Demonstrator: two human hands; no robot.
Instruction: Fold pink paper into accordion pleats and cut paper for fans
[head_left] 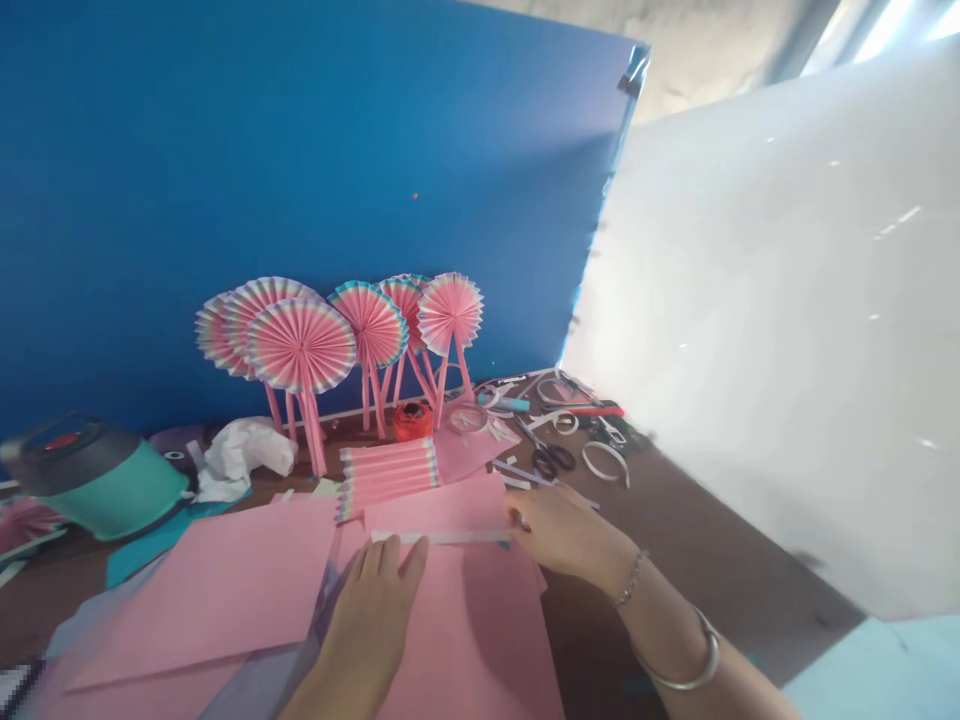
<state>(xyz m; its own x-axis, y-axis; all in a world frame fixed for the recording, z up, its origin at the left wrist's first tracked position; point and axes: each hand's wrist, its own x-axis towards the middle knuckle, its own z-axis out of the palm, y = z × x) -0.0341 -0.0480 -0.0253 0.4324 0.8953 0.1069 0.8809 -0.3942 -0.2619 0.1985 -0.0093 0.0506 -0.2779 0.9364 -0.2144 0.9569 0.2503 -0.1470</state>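
Note:
My left hand (375, 610) lies flat with fingers together on a pink paper sheet (480, 640), its fingertips at the left end of a narrow white strip (442, 537). My right hand (562, 530), with bracelets on the wrist, pinches the right end of that strip against the pink paper. Just beyond the strip lies a pleated pink paper stack (386, 470) with coloured edges.
Several pink paper fans on sticks (300, 345) lean against a blue board (300, 150). Black scissors (547, 455), tape rings and scraps lie at the back right. A teal container (97, 480) stands left beside crumpled white paper (244, 450). A white board (787, 330) walls the right.

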